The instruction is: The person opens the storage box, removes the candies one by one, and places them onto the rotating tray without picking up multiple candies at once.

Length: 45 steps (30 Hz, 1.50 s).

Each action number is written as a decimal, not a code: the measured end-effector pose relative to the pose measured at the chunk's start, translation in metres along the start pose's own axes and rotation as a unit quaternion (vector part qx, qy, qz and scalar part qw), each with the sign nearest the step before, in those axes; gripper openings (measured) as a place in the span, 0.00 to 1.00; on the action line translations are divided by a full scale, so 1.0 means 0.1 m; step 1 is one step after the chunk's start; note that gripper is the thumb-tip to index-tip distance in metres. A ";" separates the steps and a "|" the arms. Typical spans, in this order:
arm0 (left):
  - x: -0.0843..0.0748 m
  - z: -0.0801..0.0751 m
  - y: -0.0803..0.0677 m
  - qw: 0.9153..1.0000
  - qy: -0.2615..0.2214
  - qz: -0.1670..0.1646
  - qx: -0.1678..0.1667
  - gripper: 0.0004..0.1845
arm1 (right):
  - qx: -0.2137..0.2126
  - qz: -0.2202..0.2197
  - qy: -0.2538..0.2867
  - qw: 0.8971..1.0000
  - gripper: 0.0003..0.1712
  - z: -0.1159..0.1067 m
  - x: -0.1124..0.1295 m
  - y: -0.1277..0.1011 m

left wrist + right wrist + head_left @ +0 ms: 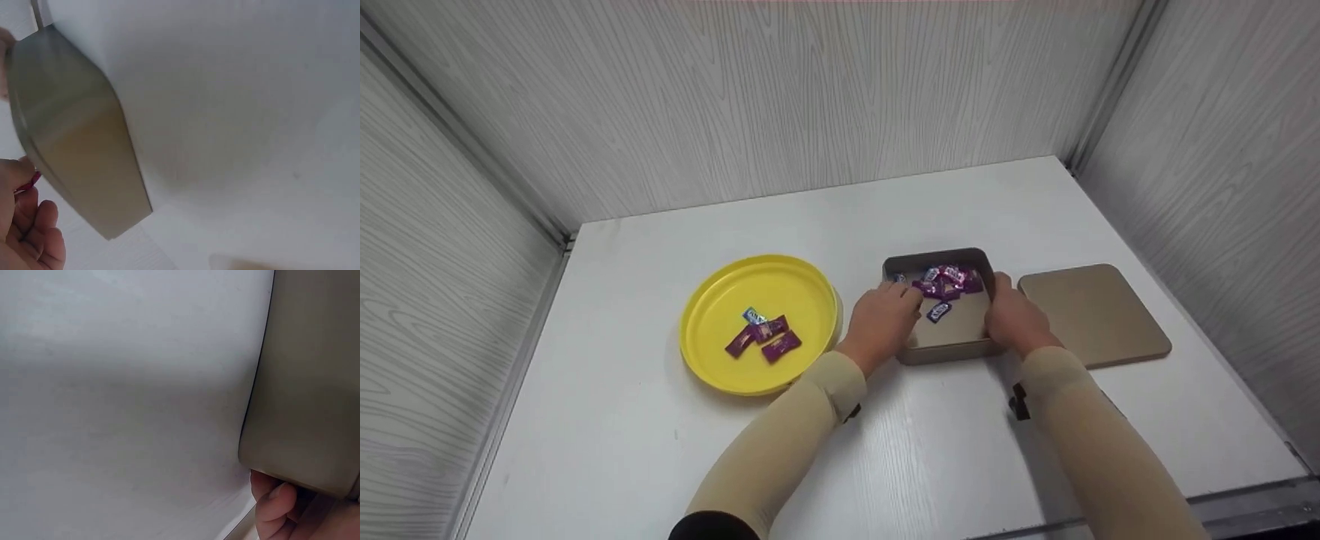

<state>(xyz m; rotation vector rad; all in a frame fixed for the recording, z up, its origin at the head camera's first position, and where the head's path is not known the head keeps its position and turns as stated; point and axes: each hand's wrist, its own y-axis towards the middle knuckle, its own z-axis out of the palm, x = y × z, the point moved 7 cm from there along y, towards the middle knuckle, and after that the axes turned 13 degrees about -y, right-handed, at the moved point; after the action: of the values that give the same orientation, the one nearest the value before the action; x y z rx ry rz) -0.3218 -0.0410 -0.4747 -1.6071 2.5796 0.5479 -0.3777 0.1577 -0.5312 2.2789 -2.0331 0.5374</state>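
Note:
A rectangular gold-brown tin [949, 351] stands on the white table, with several small wrapped candies [949, 277] in purple and blue inside. My left hand [883, 322] is over the tin's left side. In the left wrist view, the thumb and fingers of that left hand [25, 225] pinch a purple candy [28, 183] by the rim. My right hand [1020, 319] grips the tin's right wall. Seen from the right wrist, the fingers [277, 502] curl at the lower end of the tin [304, 394]; the thumb is hidden there.
Left of the tin is a round yellow container [712, 315] holding several purple candies [771, 328] and a blue one [754, 316]. The tin's flat lid [1099, 315] lies at the right. Pale wood-grain panels [825, 97] enclose the table at the back and sides.

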 end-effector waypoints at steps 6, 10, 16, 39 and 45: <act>0.24 -0.17 -0.04 0.997 -0.056 -0.059 0.011 0.08 | 0.001 -0.008 0.001 1.000 0.38 -0.01 -0.01 -0.01; 0.49 -0.27 -0.13 0.992 -0.077 -0.099 0.023 0.08 | 0.007 -0.011 0.007 1.000 0.34 0.00 0.00 0.00; 0.96 -0.48 -0.42 0.983 -0.109 -0.150 0.007 0.07 | 0.009 -0.011 0.019 1.000 0.35 0.01 0.00 0.00; 2.17 -0.83 -1.41 0.933 -0.075 -0.349 0.041 0.14 | 0.016 -0.017 -0.003 1.000 0.35 0.02 0.02 0.00; 2.23 -0.78 -1.49 0.928 -0.075 -0.359 0.065 0.12 | 0.014 -0.019 -0.005 1.000 0.34 0.01 0.03 0.00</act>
<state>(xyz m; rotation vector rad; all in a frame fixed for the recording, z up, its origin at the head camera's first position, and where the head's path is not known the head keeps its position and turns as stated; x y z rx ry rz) -0.2824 -0.3170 -0.4926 -2.1635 1.6856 0.3937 -0.3774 0.1545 -0.5314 2.3340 -1.9952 0.5562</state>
